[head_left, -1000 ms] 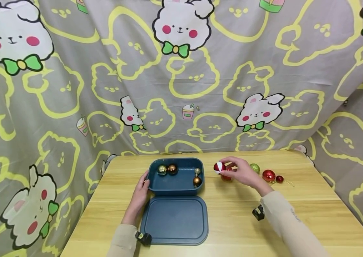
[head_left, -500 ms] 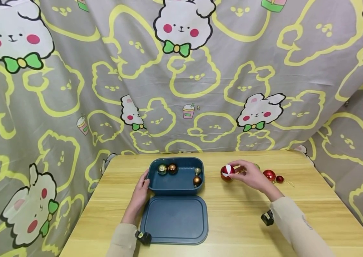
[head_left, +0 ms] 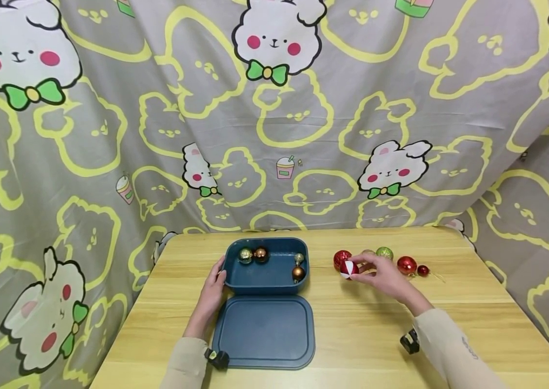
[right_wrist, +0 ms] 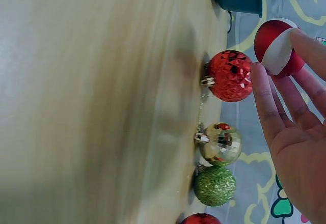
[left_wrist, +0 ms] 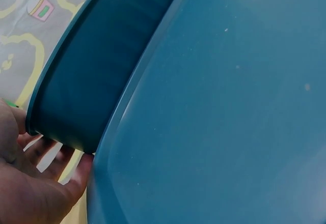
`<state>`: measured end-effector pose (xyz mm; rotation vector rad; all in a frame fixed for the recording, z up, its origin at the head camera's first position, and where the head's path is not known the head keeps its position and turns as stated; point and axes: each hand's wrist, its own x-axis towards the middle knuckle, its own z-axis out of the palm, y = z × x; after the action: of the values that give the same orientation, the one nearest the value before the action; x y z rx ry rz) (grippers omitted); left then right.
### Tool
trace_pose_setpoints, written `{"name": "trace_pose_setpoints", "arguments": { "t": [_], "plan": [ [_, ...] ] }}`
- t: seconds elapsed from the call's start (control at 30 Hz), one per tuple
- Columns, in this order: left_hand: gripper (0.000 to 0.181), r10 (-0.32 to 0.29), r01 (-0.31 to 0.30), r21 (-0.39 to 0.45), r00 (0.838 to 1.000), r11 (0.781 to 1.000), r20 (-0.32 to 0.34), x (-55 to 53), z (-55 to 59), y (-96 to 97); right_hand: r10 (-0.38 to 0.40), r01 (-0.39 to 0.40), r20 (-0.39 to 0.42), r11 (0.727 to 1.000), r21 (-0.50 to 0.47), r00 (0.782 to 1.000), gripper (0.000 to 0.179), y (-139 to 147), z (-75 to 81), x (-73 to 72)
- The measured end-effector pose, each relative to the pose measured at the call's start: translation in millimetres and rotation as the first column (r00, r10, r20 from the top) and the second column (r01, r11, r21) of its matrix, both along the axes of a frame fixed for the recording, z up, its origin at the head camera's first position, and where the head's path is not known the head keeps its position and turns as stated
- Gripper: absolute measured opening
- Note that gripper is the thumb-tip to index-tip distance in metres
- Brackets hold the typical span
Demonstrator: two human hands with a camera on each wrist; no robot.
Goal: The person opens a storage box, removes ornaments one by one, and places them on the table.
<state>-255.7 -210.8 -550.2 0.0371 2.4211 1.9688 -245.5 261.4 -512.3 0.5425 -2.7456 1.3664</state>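
Observation:
My right hand [head_left: 379, 275] pinches a red-and-white striped Christmas ball [head_left: 349, 269] between thumb and fingertips, in front of a red faceted Christmas ball [head_left: 342, 259] in the head view. In the right wrist view the striped ball [right_wrist: 277, 47] shows above the palm. My left hand [head_left: 213, 280] holds the left end of a dark blue rectangular box [head_left: 266, 289], its fingers against the outer wall. Inside the box lie a gold ball [head_left: 245, 256] and a copper ball [head_left: 261, 255] at the left, with a small gold ball [head_left: 299, 259] and another copper ball [head_left: 298, 274] at the right.
The box's blue lid [head_left: 265, 332] lies flat on the wooden table [head_left: 362, 346], nearer than the box. Right of the box are a mirrored gold ball [right_wrist: 222, 143], a glittery green ball [head_left: 385, 253], a red ball [head_left: 406, 265] and a small red one [head_left: 422, 270]. A patterned curtain [head_left: 265, 119] stands behind.
My right hand, keeping hold of the striped ball, has shifted right and nearer the body, uncovering the red faceted ball and the green one. My left hand stays at the box.

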Motion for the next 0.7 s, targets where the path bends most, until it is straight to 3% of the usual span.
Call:
{"name": "trace_pose_setpoints", "arguments": {
  "t": [0.4,0.67,0.7],
  "plan": [
    [0.052,0.0,0.0,0.007,0.999,1.0,0.033,-6.8,0.4,-1.9,0.006,-0.008,0.067,0.999,0.035,0.998,0.043,5.2,-12.1,1.9],
    [0.052,-0.007,0.007,0.009,1.0,1.0,0.02,-2.4,1.8,-0.9,0.031,-0.033,0.143,0.999,0.015,0.989,0.044,2.9,-21.6,-1.2],
    [0.052,-0.009,0.008,0.011,1.0,1.0,0.022,0.4,6.4,0.1,0.04,-0.042,0.148,0.999,0.014,0.988,0.044,2.4,-22.1,-1.3]
  ]
}}
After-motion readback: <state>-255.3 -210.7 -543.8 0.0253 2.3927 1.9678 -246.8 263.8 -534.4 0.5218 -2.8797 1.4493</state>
